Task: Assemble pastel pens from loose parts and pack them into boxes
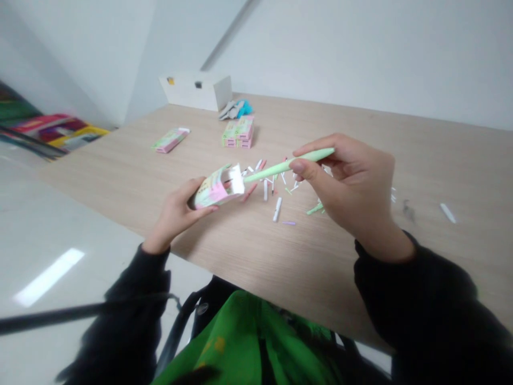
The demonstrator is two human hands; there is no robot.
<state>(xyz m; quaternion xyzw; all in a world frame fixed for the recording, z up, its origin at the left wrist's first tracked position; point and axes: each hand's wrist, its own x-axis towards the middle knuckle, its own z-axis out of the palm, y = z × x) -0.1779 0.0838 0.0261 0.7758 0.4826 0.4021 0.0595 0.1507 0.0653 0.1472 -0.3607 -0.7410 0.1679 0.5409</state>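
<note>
My left hand (pixel 177 211) is wrapped round a small pink, green and yellow cardboard box (pixel 212 190), tilted above the table with its white flap open to the right. Pinched between the thumb and fingers of my right hand (pixel 344 182) is a light green pen (pixel 276 169). Its tip points left and down at the box's open mouth; whether it has entered cannot be made out. Below and between the hands lie scattered pen parts, among them a white piece (pixel 277 209), a purple piece (pixel 289 223) and a green piece (pixel 315 208).
Stacked similar boxes (pixel 239 132) stand at the back, near a grey and blue cloth-like bundle (pixel 236 109) and a white box (pixel 196 92). Another flat carton (pixel 171 140) lies at the left. A white piece (pixel 448 213) rests far right. The wooden table's (pixel 224 256) front edge runs close to me.
</note>
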